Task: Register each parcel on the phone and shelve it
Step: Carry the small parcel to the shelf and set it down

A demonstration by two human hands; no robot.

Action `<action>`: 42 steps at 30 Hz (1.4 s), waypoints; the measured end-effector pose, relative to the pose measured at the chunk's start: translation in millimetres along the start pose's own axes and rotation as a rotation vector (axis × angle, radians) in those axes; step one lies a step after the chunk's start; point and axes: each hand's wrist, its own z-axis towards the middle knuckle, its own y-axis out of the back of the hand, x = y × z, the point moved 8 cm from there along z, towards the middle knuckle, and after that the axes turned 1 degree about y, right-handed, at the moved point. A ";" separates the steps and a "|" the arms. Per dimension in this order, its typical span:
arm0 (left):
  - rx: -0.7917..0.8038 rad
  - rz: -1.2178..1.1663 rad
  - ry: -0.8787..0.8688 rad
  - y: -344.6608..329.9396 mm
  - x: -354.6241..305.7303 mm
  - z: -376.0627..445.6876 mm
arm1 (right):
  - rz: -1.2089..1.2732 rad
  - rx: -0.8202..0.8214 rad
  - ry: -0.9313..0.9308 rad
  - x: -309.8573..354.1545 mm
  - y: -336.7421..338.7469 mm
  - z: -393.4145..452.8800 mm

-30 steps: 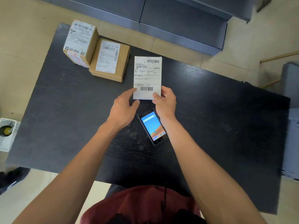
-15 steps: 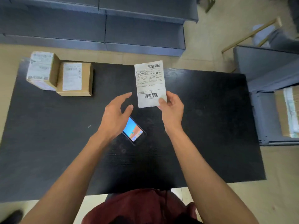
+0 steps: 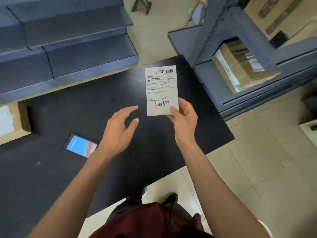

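One parcel [image 3: 162, 91], a flat white packet with its label and two barcodes facing up, is held above the far right part of the black table [image 3: 72, 169] by the right hand [image 3: 184, 117], thumb on the label's near right corner and fingers behind it. The left hand [image 3: 118, 130] hangs just left of the parcel with fingers relaxed and spread, grasping nothing. The phone [image 3: 80, 146] lies on the table to the near left, screen lit, well apart from the parcel. A brown box [image 3: 12, 122] sits at the left edge of the table.

Judging by the lifted parcel and the grey shelf rack [image 3: 228, 78] to the right, the step looks like carrying it to be shelved. To do it well, the person should keep the pinch firm, since a one-corner hold lets a flat packet swing or slip; the free left hand could steady its edge. A bare stretch of shelf is best, away from the cartons [image 3: 240, 66] already stored, with the label facing out.
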 end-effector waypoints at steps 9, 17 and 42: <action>0.126 0.026 -0.172 -122.2 -121.1 -20.0 | 0.101 -0.201 0.073 52.7 171.5 1.0; 0.226 0.007 -0.307 -219.9 -219.0 -17.2 | 0.161 -0.308 0.176 96.9 297.2 -1.8; 0.696 0.020 -0.570 -424.2 -394.5 70.8 | 0.358 -0.782 0.295 140.0 487.8 62.9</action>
